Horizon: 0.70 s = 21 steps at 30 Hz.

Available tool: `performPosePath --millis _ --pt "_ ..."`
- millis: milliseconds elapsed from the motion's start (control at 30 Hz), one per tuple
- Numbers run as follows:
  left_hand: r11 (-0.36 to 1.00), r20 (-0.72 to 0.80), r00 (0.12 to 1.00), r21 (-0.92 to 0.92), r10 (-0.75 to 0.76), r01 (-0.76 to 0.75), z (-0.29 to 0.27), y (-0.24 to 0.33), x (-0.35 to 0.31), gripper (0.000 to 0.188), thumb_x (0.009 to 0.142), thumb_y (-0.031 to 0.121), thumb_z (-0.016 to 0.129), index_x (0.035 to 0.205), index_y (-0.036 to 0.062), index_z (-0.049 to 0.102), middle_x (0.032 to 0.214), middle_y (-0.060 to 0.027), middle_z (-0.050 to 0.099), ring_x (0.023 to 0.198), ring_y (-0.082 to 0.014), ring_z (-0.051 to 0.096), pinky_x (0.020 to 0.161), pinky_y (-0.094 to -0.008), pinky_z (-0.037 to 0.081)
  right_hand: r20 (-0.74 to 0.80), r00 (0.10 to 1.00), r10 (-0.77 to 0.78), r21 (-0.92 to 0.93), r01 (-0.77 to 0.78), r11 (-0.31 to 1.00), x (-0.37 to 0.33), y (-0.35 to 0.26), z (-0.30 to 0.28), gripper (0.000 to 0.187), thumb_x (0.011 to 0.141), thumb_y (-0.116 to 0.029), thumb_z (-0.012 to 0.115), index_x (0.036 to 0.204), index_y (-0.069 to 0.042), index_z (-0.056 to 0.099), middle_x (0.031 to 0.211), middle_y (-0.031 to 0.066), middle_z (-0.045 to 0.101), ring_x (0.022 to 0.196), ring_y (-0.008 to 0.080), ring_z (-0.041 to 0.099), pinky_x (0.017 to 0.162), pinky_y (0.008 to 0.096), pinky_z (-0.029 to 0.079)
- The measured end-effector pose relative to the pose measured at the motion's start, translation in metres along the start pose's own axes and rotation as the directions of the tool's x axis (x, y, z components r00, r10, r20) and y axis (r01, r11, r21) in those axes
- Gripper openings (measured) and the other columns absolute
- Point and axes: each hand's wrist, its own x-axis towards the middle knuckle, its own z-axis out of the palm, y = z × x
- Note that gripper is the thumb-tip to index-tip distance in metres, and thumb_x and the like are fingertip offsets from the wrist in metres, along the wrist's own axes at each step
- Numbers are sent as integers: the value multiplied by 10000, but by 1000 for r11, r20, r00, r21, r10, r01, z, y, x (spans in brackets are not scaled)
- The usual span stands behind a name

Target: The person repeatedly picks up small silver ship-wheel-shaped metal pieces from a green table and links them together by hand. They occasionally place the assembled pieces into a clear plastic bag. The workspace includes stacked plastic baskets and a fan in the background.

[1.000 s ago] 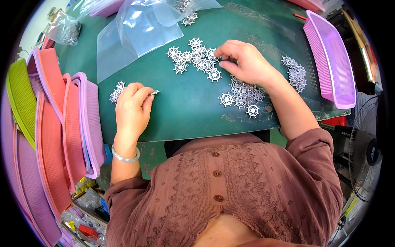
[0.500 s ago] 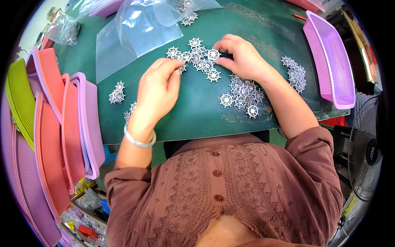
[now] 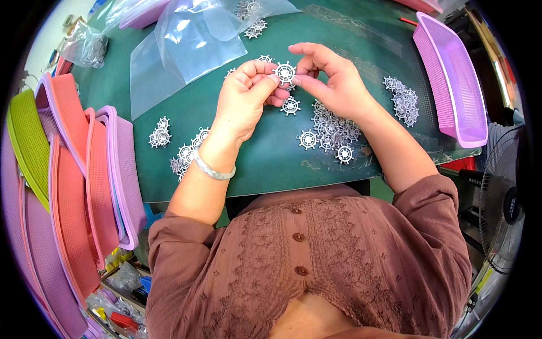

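My left hand point(image 3: 245, 96) and my right hand point(image 3: 330, 79) meet above the green mat point(image 3: 271, 164). Together they pinch one small silver ship-wheel charm point(image 3: 285, 72) between their fingertips, lifted off the mat. Just below it another wheel charm point(image 3: 291, 105) lies flat. A loose heap of the same charms point(image 3: 333, 133) lies under my right wrist. Two smaller piles of charms point(image 3: 160, 135) point(image 3: 186, 155) lie to the left of my left forearm, and one more cluster point(image 3: 402, 99) lies to the right.
Clear plastic bags point(image 3: 186, 39) lie at the back of the mat, with a few charms point(image 3: 254, 27) near them. A stack of pink, lilac and green trays point(image 3: 73, 169) leans at the left. A purple tray point(image 3: 451, 79) stands at the right, a fan point(image 3: 505, 198) beyond it.
My left hand has moved from the left piles across to the middle. Both hands have lifted off the mat and now hold one charm between them.
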Motion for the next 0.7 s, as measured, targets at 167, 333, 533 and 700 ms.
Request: performPosePath --millis 167,333,533,700 --pt "990 54 996 -126 76 -69 1 -8 -1 122 851 35 535 969 9 516 860 -117 621 759 -177 626 692 -282 529 -17 979 204 317 -188 930 -1 4 1 230 775 -36 620 1000 -8 578 798 10 607 731 80 546 677 228 451" --pt "983 94 990 -163 102 -86 -1 -16 2 125 859 -6 511 983 10 499 913 -117 616 784 -177 628 737 -292 534 -27 990 138 193 -130 972 -3 1 -2 128 776 -45 622 899 -11 617 805 13 610 730 85 541 679 230 448" --pt "982 83 984 -124 156 -145 -2 -16 1 125 860 -28 494 978 11 508 901 -100 611 782 -160 619 743 -277 527 -21 996 -81 55 82 995 -2 2 -2 110 760 -28 629 868 -9 621 792 29 598 703 99 536 664 235 446" --pt "979 82 980 -105 183 -174 -1 -15 0 125 855 -34 492 965 8 531 899 -92 612 803 -137 600 746 -253 505 -12 992 -124 31 124 992 -2 1 -2 107 762 -13 624 868 -8 618 785 34 585 689 102 534 647 232 444"
